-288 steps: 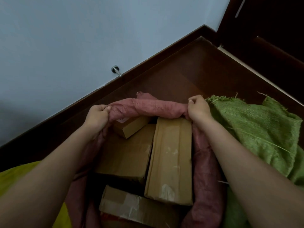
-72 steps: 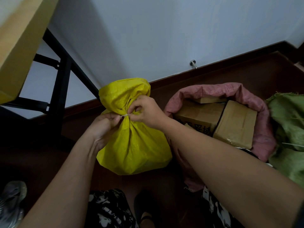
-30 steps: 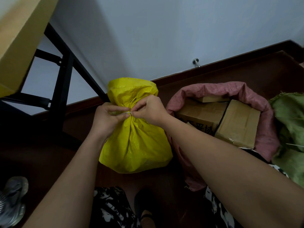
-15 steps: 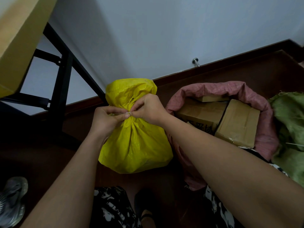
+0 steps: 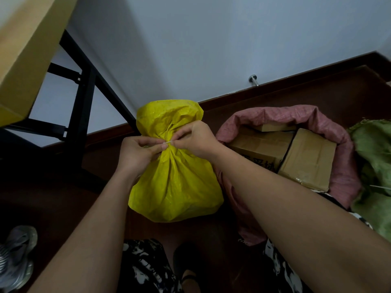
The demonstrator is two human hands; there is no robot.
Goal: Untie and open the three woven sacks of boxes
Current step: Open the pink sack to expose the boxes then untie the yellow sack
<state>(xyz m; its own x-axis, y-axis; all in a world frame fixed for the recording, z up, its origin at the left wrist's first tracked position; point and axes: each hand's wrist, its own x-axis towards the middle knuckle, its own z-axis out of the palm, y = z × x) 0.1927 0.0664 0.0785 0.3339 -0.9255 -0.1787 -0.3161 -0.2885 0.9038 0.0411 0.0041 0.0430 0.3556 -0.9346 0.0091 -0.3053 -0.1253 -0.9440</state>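
Yellow sack (image 5: 175, 182) on floor beside opened pink sack (image 5: 342, 166), neck still cinched. Left hand (image 5: 137, 153) & right hand (image 5: 196, 140), fingers curled, pinch tie (image 5: 168, 142) same as 0.5 s ago; knot not loose yet.

I take this for a room in a home: dark wooden floor (image 5: 349, 89), matching skirting board (image 5: 296, 86), doorstop (image 5: 254, 79) low on the painted wall (image 5: 211, 39), worn sneaker (image 5: 15, 256) nearby.
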